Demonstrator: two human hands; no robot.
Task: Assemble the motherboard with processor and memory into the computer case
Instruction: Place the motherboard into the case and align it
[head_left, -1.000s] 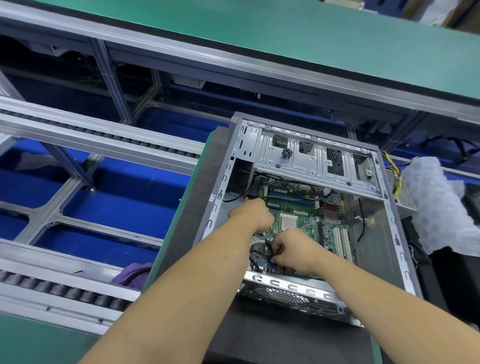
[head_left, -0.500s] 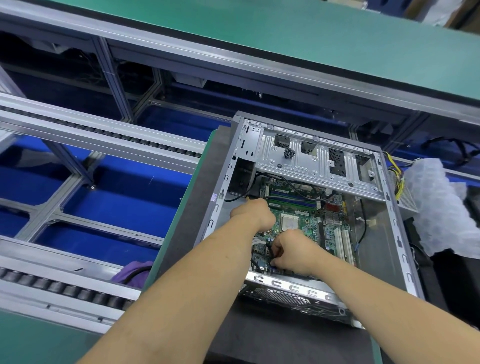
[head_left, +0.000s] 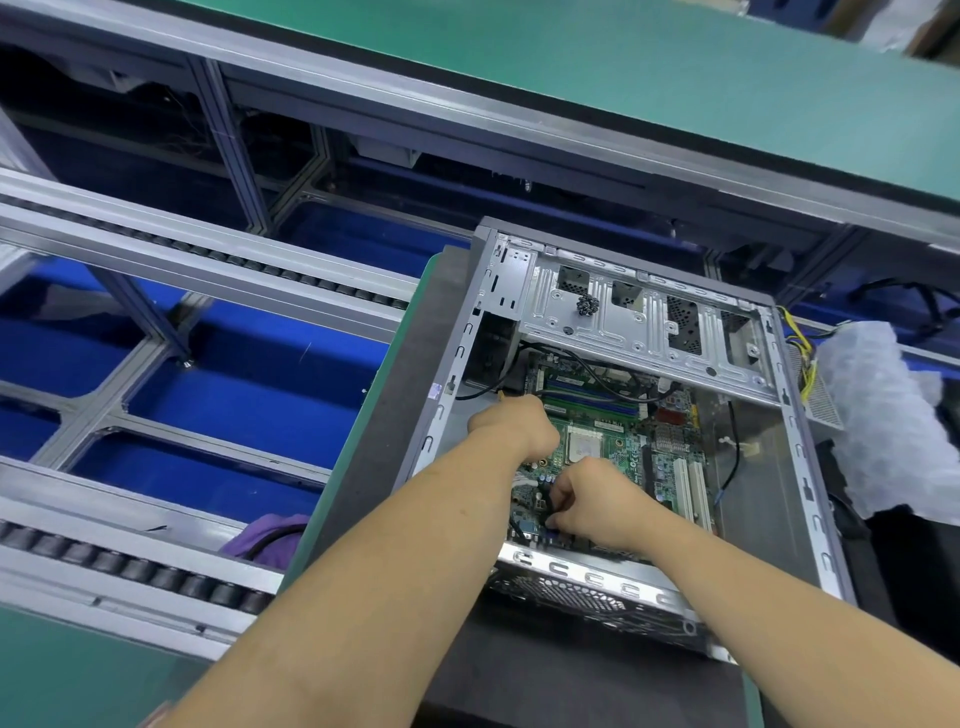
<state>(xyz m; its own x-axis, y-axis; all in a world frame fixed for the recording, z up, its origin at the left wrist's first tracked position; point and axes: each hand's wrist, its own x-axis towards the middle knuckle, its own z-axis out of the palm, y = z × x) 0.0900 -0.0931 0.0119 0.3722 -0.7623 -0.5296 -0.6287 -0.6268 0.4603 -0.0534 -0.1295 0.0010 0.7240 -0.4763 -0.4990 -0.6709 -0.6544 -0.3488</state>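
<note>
Both hands were inside the case (head_left: 810, 499), over the mobo (head_left: 623, 447): left hand (head_left: 514, 423) curled, grip unclear; right hand (head_left: 592, 501) pinched a black cable (head_left: 543, 499)

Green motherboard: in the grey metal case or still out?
In. The green motherboard lies flat inside the open grey metal case, below the silver drive-bay bracket. Both hands work on it. Screwed down: cannot tell.

Two bare forearms, no sleeves reaching into view, left hand (head_left: 514, 426) and right hand (head_left: 592, 501) ungloved (no rings, watch or wristband visible)
</note>
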